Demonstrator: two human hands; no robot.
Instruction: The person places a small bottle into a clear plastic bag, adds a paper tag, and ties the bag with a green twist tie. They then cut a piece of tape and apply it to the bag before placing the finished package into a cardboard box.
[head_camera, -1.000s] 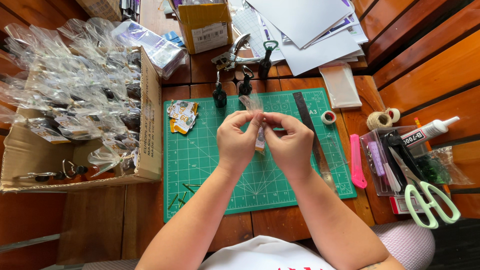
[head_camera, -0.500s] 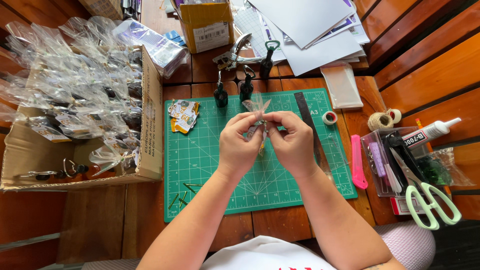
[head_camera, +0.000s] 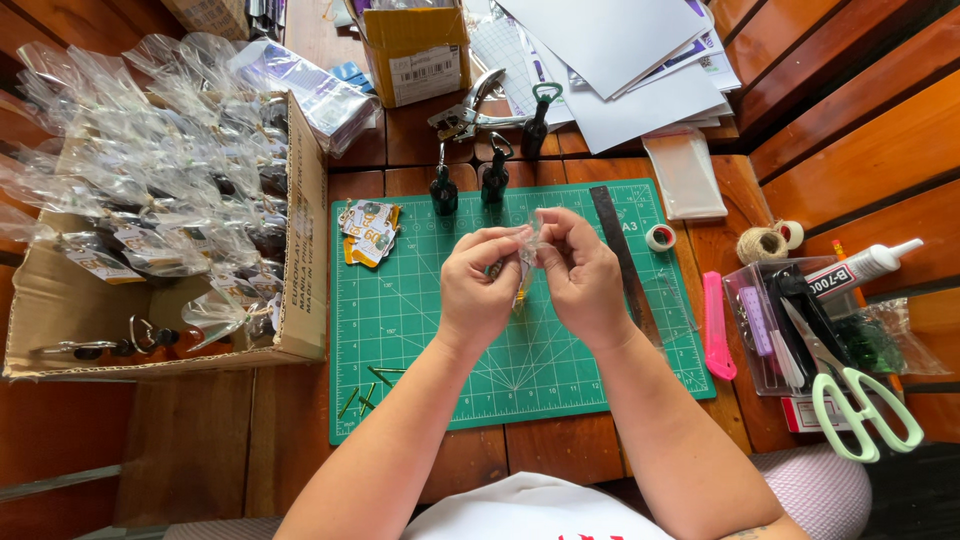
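I see my left hand (head_camera: 478, 285) and right hand (head_camera: 580, 275), fingers pinched shut on a small, crinkled clear bag (head_camera: 527, 258) above the green mat (head_camera: 420, 340).

Slatted wooden table (head_camera: 880, 150), green cutting mat (head_camera: 420, 330), cardboard box of clear bagged items (head_camera: 300, 250), white paper sheets (head_camera: 640, 70), twine roll (head_camera: 762, 244), clear plastic tray (head_camera: 745, 320), mint-green scissors (head_camera: 860, 410)

Small clear bag (head_camera: 527, 250) contents mostly hidden by fingers (head_camera: 500, 240); scissors (head_camera: 865, 415) partly cut off.
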